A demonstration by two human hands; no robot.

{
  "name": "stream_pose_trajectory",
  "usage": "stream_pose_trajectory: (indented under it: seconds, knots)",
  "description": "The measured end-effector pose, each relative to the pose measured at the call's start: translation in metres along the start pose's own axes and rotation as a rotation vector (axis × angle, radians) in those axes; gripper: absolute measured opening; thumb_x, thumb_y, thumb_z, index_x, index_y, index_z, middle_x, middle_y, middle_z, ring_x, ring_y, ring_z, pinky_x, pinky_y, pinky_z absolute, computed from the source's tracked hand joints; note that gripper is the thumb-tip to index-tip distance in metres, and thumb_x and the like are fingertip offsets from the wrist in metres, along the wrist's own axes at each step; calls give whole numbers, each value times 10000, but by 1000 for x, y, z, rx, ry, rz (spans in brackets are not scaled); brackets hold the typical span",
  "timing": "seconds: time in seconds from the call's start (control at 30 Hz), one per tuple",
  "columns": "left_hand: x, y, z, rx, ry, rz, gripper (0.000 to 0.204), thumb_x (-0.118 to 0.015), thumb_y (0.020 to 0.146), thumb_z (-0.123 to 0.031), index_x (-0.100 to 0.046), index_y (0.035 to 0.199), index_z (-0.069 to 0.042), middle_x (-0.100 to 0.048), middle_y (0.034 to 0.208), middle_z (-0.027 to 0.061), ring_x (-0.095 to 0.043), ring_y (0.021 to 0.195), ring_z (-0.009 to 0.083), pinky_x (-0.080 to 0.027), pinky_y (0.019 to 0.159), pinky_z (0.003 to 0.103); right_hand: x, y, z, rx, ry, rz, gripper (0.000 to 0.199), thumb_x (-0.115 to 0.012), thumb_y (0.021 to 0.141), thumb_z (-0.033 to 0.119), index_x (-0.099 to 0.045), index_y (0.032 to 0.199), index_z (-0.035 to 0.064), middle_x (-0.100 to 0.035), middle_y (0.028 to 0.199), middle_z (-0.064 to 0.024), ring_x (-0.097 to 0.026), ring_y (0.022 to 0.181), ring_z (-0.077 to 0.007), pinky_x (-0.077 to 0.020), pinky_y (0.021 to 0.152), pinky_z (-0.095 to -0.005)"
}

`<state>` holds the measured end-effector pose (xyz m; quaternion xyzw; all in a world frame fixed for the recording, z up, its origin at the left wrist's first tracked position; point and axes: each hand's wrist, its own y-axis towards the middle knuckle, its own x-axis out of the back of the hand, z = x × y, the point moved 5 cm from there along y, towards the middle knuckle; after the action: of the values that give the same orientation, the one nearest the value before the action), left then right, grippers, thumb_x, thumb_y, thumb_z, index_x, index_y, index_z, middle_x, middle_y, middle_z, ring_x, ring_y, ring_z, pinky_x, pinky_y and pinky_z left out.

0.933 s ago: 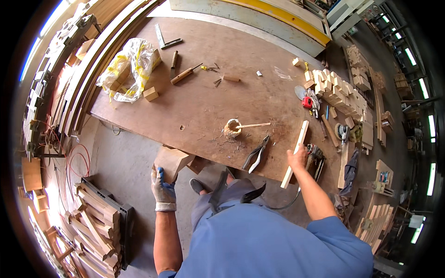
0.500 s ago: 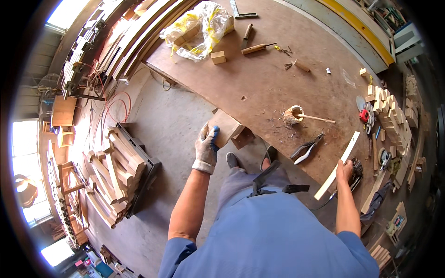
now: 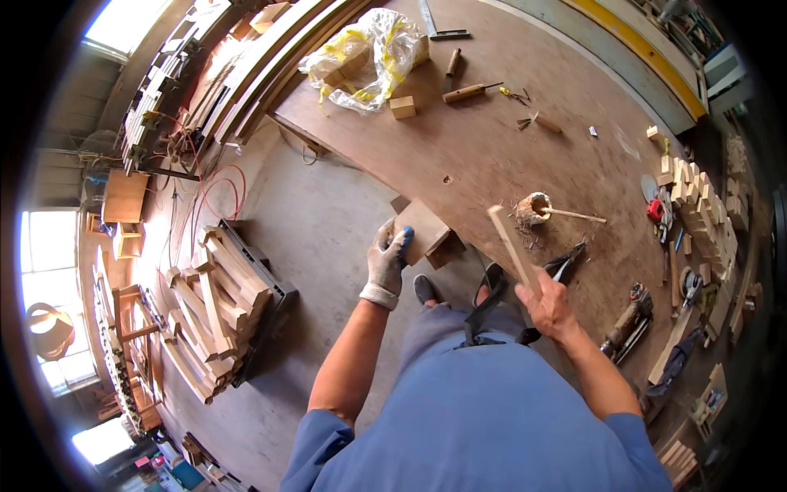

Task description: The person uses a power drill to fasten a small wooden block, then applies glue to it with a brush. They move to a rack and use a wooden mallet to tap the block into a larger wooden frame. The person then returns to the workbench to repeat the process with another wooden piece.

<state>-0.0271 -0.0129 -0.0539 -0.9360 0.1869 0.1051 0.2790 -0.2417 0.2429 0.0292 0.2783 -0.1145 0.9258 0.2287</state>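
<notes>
Upper centre: a clear, yellow-marked plastic bag (image 3: pixel 385 80) lay on the bench (image 3: pixel 402 156), near a metal square (image 3: pixel 448 34) and a wooden-handled tool (image 3: pixel 466 93). Right: a red tape measure (image 3: pixel 654 211) sat beside stacked pale blocks (image 3: pixel 707 209). Lower left: timber pieces (image 3: pixel 215 316) rested on a black pallet (image 3: pixel 284 295). Left edge: a bright window (image 3: pixel 51 250).

A plain blue short-sleeved shirt (image 3: pixel 484 410), slate-grey shorts (image 3: pixel 425 326) and a white knit work glove (image 3: pixel 383 271) patched with blue stand out against a reddish-brown wooden surface (image 3: pixel 484 143) and a grey concrete floor (image 3: pixel 299 193). A pale tan wooden stick (image 3: pixel 514 252) and a light-brown wooden block (image 3: pixel 423 225) contrast with a clear plastic bag (image 3: pixel 373 70) streaked yellow, a bright red tape measure (image 3: pixel 654 211) and a yellow-banded grey beam (image 3: pixel 653 56).
</notes>
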Motion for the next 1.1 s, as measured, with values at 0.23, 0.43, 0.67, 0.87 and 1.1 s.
stream_pose_trajectory:
  seconds: [0.23, 0.43, 0.67, 0.87, 1.1]
  knots:
    - [-2, 8, 8, -110, 238, -179, 511, -681, 1021, -319, -593, 1391, 22, -669, 1340, 165, -636, 1202, 230, -501, 1029, 343, -37, 68, 37, -199, 240, 336, 601, -556, 1052, 353, -447, 1545, 25, -642, 767, -94, -612, 601, -165, -537, 643, -347]
    - [-11, 1, 6, -259, 437, -348, 427, -613, 1066, -345, -664, 1265, 30, -722, 1151, 118, -638, 1040, 174, -502, 947, 319, -47, 96, 59, -199, 213, 442, 601, -556, 1062, 341, -410, 1594, 102, -673, 853, -139, -644, 636, -207, -561, 711, -371]
    - [-17, -6, -4, -304, 589, -373, 375, -546, 1093, -336, -675, 1185, 4, -726, 1041, 158, -641, 935, 209, -514, 880, 358, -60, 111, 57, -98, 102, 431, 549, -545, 1081, 371, -469, 1562, 117, -715, 932, -197, -721, 839, -295, -562, 820, -398]
    - [-13, 0, 2, -360, 623, -361, 375, -532, 1098, -336, -671, 1153, 8, -724, 981, 160, -638, 877, 219, -519, 842, 372, -65, 116, 52, -79, 106, 429, 529, -541, 1078, 345, -481, 1546, 106, -722, 1149, -267, -714, 1085, -413, -552, 926, -452]
    - [-15, -3, 1, -404, 632, -402, 368, -548, 1090, -316, -681, 1160, 20, -733, 998, 151, -645, 886, 221, -522, 848, 363, -59, 117, 67, -58, 29, 376, 513, -562, 1058, 300, -500, 1512, 68, -697, 1152, -301, -676, 1083, -477, -553, 921, -481]
